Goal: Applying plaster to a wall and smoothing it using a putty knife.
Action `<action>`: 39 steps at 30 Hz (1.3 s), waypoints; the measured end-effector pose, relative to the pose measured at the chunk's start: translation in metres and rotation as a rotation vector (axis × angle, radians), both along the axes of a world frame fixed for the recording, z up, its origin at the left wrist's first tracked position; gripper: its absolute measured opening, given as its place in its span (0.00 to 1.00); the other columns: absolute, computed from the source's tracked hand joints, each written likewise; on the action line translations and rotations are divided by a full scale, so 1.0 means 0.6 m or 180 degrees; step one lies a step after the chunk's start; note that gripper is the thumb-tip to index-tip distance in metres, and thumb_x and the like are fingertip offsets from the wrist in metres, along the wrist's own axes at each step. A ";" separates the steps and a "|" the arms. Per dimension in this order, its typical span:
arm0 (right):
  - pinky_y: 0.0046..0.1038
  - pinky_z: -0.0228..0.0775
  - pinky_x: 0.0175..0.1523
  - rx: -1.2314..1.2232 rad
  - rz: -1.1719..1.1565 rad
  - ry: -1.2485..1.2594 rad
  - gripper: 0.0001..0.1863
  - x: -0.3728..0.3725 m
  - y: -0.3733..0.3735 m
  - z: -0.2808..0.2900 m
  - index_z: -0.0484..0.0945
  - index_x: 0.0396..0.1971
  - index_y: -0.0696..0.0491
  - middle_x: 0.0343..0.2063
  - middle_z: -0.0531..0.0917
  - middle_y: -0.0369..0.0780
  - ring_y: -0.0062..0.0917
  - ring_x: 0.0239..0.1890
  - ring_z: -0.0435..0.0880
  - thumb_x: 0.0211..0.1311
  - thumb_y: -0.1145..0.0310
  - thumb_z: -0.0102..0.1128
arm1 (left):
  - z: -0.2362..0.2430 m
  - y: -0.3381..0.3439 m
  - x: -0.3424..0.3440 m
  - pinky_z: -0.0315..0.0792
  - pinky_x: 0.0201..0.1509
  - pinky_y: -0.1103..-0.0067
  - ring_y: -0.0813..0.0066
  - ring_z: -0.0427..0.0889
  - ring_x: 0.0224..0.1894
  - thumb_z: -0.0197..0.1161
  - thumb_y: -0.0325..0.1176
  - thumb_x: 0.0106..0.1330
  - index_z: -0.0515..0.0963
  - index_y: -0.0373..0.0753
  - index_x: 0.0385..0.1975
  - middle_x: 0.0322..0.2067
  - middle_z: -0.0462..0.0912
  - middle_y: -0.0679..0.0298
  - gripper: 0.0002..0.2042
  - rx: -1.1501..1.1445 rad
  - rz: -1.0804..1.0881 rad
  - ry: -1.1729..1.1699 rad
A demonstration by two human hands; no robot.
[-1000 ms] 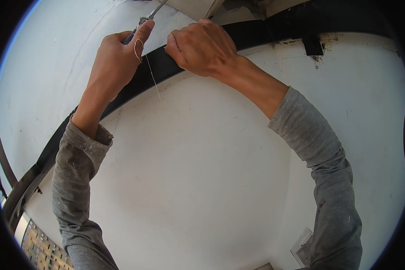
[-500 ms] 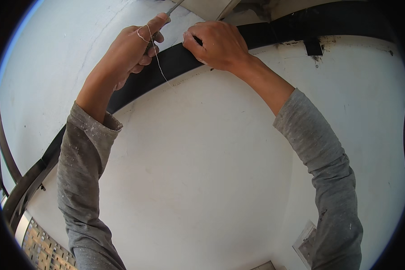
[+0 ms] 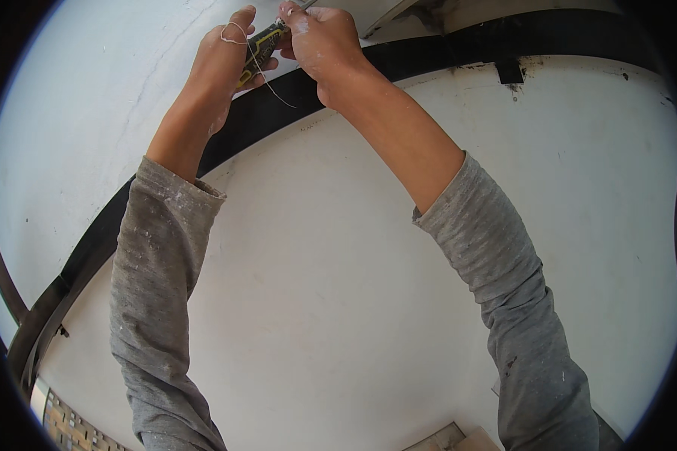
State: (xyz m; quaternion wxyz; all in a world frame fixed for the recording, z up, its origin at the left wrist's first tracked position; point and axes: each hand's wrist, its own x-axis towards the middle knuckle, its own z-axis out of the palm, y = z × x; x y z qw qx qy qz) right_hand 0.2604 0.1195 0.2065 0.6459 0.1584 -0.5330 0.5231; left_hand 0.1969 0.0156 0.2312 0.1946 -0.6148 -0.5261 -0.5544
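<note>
Near the upper edge, my left hand (image 3: pixel 222 64) is loosely curled about the black-and-yellow handle of a screwdriver (image 3: pixel 261 51), its thumb lifted off. My right hand (image 3: pixel 323 41) is closed at the handle's upper end, where the metal shaft begins; its thumb and fingers pinch there. The shaft's tip lies outside the picture. A thin white string (image 3: pixel 272 88) loops round the base of my left thumb, crosses the handle and dangles below it. Both hands are in front of a dark metal beam (image 3: pixel 267 113), and whitish dust marks my right hand.
The dark beam curves across a large white wall (image 3: pixel 338 278). A small dark bracket (image 3: pixel 509 71) is fixed under it at the right. Dark railings (image 3: pixel 4 270) stand at the left edge, with a patterned tile panel (image 3: pixel 75 425) below. A framed object (image 3: pixel 436 438) shows at the bottom.
My right hand has come left from the beam and closed on the screwdriver beside my left hand. My left thumb has lifted, uncovering the handle. The view has shifted slightly.
</note>
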 end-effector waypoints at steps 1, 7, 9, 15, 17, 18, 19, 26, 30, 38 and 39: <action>0.31 0.70 0.41 0.0011 -0.0109 0.0015 0.17 -0.003 0.000 0.000 0.73 0.27 0.63 0.26 0.80 0.45 0.26 0.30 0.78 0.68 0.62 0.51 | -0.003 -0.003 -0.004 0.71 0.29 0.86 0.78 0.78 0.30 0.46 0.52 0.70 0.67 0.30 0.55 0.39 0.75 0.58 0.28 -0.0015 -0.0040 -0.0003; 0.31 0.70 0.41 0.0026 -0.0336 -0.0056 0.18 -0.010 0.000 0.007 0.73 0.29 0.64 0.28 0.79 0.45 0.25 0.32 0.77 0.69 0.61 0.49 | -0.015 -0.031 -0.020 0.74 0.35 0.84 0.75 0.80 0.35 0.59 0.54 0.64 0.71 0.27 0.51 0.36 0.79 0.57 0.31 -0.0415 0.0847 0.1165; 0.31 0.70 0.41 0.0046 -0.0346 -0.0086 0.18 -0.016 0.009 0.009 0.73 0.30 0.64 0.29 0.79 0.45 0.25 0.32 0.77 0.69 0.61 0.49 | -0.004 -0.025 -0.020 0.70 0.28 0.87 0.81 0.76 0.27 0.61 0.51 0.63 0.74 0.29 0.44 0.26 0.76 0.63 0.26 -0.0414 0.1058 0.1168; 0.30 0.69 0.34 0.0929 -0.1000 -0.0010 0.26 -0.009 0.067 0.010 0.75 0.17 0.59 0.16 0.77 0.41 0.25 0.23 0.76 0.68 0.53 0.51 | 0.031 -0.005 -0.007 0.64 0.22 0.83 0.77 0.73 0.20 0.59 0.43 0.66 0.77 0.26 0.35 0.20 0.74 0.60 0.20 -0.0751 0.1590 0.1339; 0.30 0.69 0.28 0.1512 -0.2327 -0.0141 0.33 -0.002 0.086 0.012 0.74 0.09 0.54 0.09 0.74 0.37 0.26 0.16 0.76 0.67 0.45 0.46 | 0.027 -0.002 -0.006 0.64 0.22 0.83 0.77 0.72 0.20 0.59 0.43 0.66 0.76 0.26 0.34 0.19 0.74 0.61 0.19 -0.0870 0.1441 0.1248; 0.30 0.69 0.28 0.1510 -0.2329 -0.0117 0.33 -0.003 0.092 0.010 0.74 0.09 0.54 0.09 0.74 0.37 0.26 0.16 0.76 0.67 0.45 0.46 | 0.022 0.005 -0.003 0.64 0.21 0.82 0.78 0.72 0.19 0.58 0.42 0.67 0.76 0.27 0.32 0.19 0.73 0.62 0.18 -0.1008 0.1247 0.1136; 0.31 0.70 0.27 0.1610 -0.2495 -0.0238 0.35 -0.006 0.097 0.005 0.75 0.08 0.53 0.08 0.75 0.37 0.27 0.16 0.77 0.67 0.42 0.44 | 0.013 0.013 0.009 0.63 0.21 0.83 0.79 0.70 0.19 0.57 0.40 0.67 0.77 0.26 0.35 0.18 0.72 0.64 0.18 -0.0949 0.1438 0.1049; 0.36 0.75 0.30 0.1620 -0.2620 -0.0551 0.35 -0.005 0.083 0.008 0.82 0.13 0.51 0.12 0.80 0.39 0.33 0.19 0.82 0.68 0.42 0.38 | 0.015 0.027 0.012 0.66 0.25 0.80 0.80 0.68 0.19 0.58 0.39 0.67 0.78 0.25 0.41 0.17 0.71 0.68 0.18 -0.0551 0.1703 0.0971; 0.38 0.75 0.29 0.1759 -0.2644 -0.0221 0.35 -0.010 0.088 0.010 0.80 0.12 0.52 0.12 0.79 0.40 0.33 0.17 0.81 0.70 0.46 0.35 | 0.016 0.027 0.009 0.67 0.27 0.78 0.77 0.68 0.18 0.58 0.40 0.67 0.77 0.25 0.40 0.18 0.73 0.66 0.18 -0.0451 0.2186 0.1299; 0.36 0.74 0.28 0.1821 -0.2651 -0.0001 0.36 -0.021 0.095 0.006 0.76 0.09 0.53 0.10 0.77 0.42 0.33 0.14 0.78 0.72 0.51 0.31 | -0.012 0.041 0.025 0.70 0.33 0.68 0.63 0.75 0.21 0.57 0.36 0.67 0.76 0.23 0.39 0.20 0.79 0.50 0.16 -0.0108 0.2872 0.1779; 0.36 0.74 0.28 0.1821 -0.2697 0.0023 0.36 -0.022 0.094 0.008 0.76 0.09 0.53 0.10 0.77 0.42 0.33 0.14 0.79 0.72 0.51 0.31 | -0.014 0.044 0.017 0.71 0.32 0.68 0.57 0.77 0.21 0.58 0.35 0.65 0.77 0.25 0.34 0.20 0.79 0.48 0.14 0.0274 0.3047 0.2248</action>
